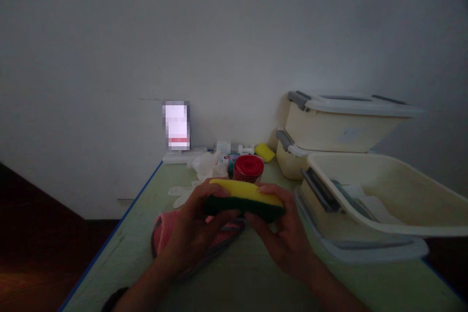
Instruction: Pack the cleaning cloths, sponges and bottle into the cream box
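Observation:
Between my two hands is a sponge [244, 195], yellow on top with a dark green scouring side underneath. My left hand [199, 224] grips its left end, thumb along the green side and fingers over the yellow. At the other end my right hand [281, 234] holds it the same way, the two thumbs nearly meeting. Below and behind my left hand lies a pink cloth [164, 234] with a grey edge, partly hidden by the hand. Just beyond the sponge stands a rolled red cloth or mat [249, 168].
An uncovered cream bin [413, 175] holding some items rests on a grey-rimmed lid [380, 251] at right. Behind it, two lidded bins [329, 126] are stacked. White gloves [183, 192], a second yellow sponge [264, 152] and a lit, blurred-out screen [177, 125] are near the wall.

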A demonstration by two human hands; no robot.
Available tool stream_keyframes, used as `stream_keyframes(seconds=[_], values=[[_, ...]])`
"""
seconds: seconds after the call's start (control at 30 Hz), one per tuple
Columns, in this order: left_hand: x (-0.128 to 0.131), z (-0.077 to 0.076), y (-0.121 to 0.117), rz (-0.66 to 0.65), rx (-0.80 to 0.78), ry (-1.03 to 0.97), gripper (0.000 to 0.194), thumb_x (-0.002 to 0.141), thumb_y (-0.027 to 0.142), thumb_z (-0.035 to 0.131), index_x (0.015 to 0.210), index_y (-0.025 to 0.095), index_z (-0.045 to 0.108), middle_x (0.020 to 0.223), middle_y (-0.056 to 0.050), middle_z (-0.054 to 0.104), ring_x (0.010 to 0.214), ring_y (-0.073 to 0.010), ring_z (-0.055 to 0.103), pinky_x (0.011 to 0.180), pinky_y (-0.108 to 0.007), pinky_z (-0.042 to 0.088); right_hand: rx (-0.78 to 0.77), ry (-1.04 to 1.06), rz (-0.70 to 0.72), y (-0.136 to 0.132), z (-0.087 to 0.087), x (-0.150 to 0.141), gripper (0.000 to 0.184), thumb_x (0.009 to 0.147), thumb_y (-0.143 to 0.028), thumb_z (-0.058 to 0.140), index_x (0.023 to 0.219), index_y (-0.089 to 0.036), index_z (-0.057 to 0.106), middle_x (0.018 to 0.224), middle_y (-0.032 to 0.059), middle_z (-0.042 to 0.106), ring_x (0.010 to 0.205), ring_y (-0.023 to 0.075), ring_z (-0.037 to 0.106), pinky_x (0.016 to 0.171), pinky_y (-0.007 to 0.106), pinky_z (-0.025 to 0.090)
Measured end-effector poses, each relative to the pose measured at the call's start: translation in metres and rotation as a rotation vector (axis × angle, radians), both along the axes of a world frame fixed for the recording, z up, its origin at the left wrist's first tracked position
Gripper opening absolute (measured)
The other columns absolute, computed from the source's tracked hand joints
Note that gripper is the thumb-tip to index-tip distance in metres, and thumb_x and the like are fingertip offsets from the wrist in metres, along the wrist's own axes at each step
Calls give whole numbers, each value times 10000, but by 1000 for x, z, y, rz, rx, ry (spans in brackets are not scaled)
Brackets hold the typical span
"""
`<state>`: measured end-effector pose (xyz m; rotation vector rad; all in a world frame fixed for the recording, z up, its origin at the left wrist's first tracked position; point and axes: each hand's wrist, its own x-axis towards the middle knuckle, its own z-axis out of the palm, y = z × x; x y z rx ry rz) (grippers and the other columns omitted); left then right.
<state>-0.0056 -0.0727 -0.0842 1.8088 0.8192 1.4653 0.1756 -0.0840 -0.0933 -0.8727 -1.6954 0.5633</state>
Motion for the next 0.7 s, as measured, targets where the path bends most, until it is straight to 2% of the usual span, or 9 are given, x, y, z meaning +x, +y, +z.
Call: stream_keyframes(seconds=[0.1,0.17,0.23,0.33,0.43,0.5,0.57,0.6,0.7], values=[[-5,5,1,8,81,94,451,743,233,703,1110,332,461,1173,-14,491,1089,-192,502,899,-315,468,-154,82,-9,-1,6,-2,349,840,-280,550,1163,-296,421,1099,50,536,981,195,578,820,344,530],[-9,9,1,-16,113,167,657,654,314,771,1210,336,422,1276,-40,409,1196,-240,419,964,-352,431,-258,204,6,0,10,-4,316,860,-337,513,1162,-288,434,1085,54,553,919,194,603,624,277,566],[-11,11,2,-40,108,241,854,576,383,805,1299,336,353,1334,-61,350,1247,-274,362,1011,-384,392,-330,312,28,0,13,-5,300,878,-374,466,1166,-296,443,1119,64,549,876,200,620,409,208,506],[-13,10,2,-42,77,291,930,565,412,804,1340,350,295,1315,-65,395,1224,-275,397,1025,-401,374,-356,354,37,-1,15,-5,265,887,-391,434,1125,-296,498,1220,75,492,825,190,624,311,182,439],[-14,9,1,-8,53,250,850,589,397,798,1309,333,349,1260,-71,469,1143,-278,483,982,-408,412,-341,274,73,-3,14,-3,313,860,-408,492,1159,-316,479,1258,67,452,759,158,610,384,213,496],[-14,11,1,35,45,220,780,606,382,790,1278,294,403,1211,-82,515,1083,-280,529,943,-409,442,-286,161,101,-4,13,-3,471,802,-460,573,1228,-328,424,1257,67,455,889,197,600,589,290,561],[-14,15,1,65,43,165,681,625,366,776,1221,255,466,1153,-80,561,1029,-267,564,898,-385,474,-207,39,112,-3,13,-2,623,736,-507,635,1276,-325,382,1271,69,453,1080,251,527,833,374,510],[-13,16,1,64,34,127,627,633,350,772,1185,242,494,1121,-73,585,1002,-253,580,871,-364,491,-175,-7,114,-2,12,-1,657,723,-513,648,1287,-325,368,1274,66,452,1131,258,492,907,392,463],[-11,19,3,0,-40,17,508,642,249,773,1095,223,544,1025,-44,648,923,-206,625,789,-288,525,-127,-82,115,0,14,3,641,721,-475,672,1267,-339,365,1254,43,457,1137,228,482,957,368,406]])
